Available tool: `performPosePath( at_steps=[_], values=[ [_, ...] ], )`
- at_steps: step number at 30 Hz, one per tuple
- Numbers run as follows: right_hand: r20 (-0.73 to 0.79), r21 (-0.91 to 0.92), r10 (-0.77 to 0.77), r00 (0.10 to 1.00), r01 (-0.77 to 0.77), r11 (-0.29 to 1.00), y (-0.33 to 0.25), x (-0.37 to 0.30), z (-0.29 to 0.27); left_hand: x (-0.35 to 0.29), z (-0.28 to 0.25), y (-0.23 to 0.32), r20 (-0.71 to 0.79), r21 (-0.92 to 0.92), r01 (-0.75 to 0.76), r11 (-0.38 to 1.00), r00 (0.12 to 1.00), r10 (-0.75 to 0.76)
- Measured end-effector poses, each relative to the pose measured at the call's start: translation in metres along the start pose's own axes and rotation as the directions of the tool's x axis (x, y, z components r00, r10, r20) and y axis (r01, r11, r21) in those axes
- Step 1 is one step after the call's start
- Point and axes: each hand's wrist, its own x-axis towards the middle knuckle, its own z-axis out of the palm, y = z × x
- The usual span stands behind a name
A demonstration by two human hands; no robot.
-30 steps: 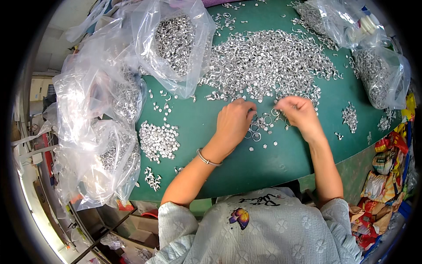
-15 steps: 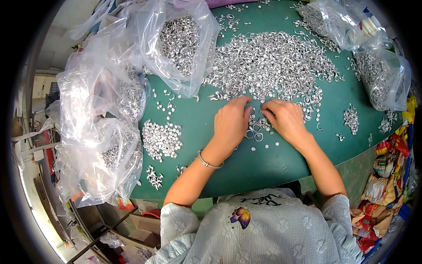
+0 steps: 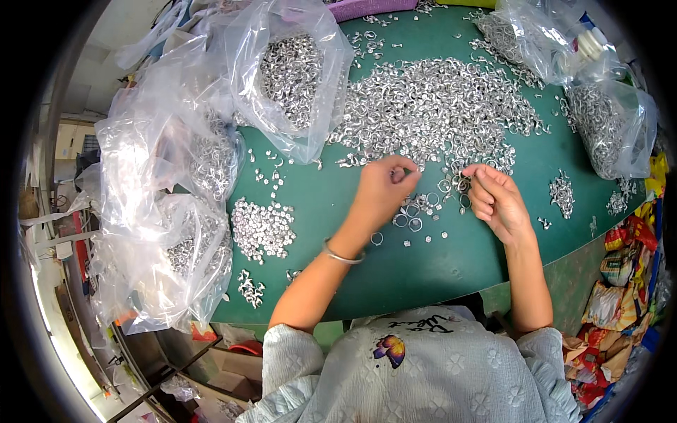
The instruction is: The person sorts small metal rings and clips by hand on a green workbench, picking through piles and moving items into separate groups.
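Note:
A big heap of small silver metal pieces (image 3: pixel 430 106), curved and ring-like, spreads over the green table. At its near edge my left hand (image 3: pixel 383 189) is closed in a pinch, and a tiny bright piece may be at its fingertips. My right hand (image 3: pixel 498 203), palm partly turned up, pinches thumb and forefinger beside the heap's lower right; what is in them is too small to name. Between and below the hands lie several loose silver rings (image 3: pixel 415 224) and small flower-shaped pieces (image 3: pixel 428 239). One lone ring (image 3: pixel 376 239) rests near my left wrist.
Left of my arm sits a pile of small flower-like pieces (image 3: pixel 262 229), with a small cluster (image 3: pixel 250 289) below. Clear plastic bags of metal pieces (image 3: pixel 293 81) crowd the left and back; another bag (image 3: pixel 608 127) stands right. A purple tray (image 3: pixel 367 8) edges the back.
My hands have moved apart: the right shifted right and turned its palm up, the left moved slightly right. More loose rings show between them, including the lone one near my left wrist.

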Motion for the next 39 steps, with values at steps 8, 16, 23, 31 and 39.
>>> performPosePath(
  at_steps=[8,16,23,31,39],
  values=[
    [-0.029,-0.295,0.029,0.999,-0.036,0.955,0.007,0.010,0.027,-0.008,-0.020,-0.013,-0.001,-0.415,0.320,0.852,0.936,-0.352],
    [-0.077,-0.526,-0.098,0.992,0.043,0.849,0.013,0.006,0.031,0.004,0.010,-0.009,-0.174,0.588,-0.102,0.802,0.953,0.249],
    [0.048,-0.663,-0.273,0.961,0.236,0.711,0.029,0.013,0.025,0.007,0.002,-0.018,-0.173,0.551,-0.210,0.808,0.918,0.357],
    [0.125,-0.983,-0.312,0.942,0.161,0.092,0.037,0.027,0.063,0.003,-0.004,-0.019,-0.160,0.488,-0.219,0.845,0.929,0.333],
    [0.164,-0.945,-0.295,0.941,0.236,0.228,0.032,0.036,0.052,0.011,-0.004,-0.032,-0.174,0.550,-0.287,0.784,0.879,0.444]
  ],
)
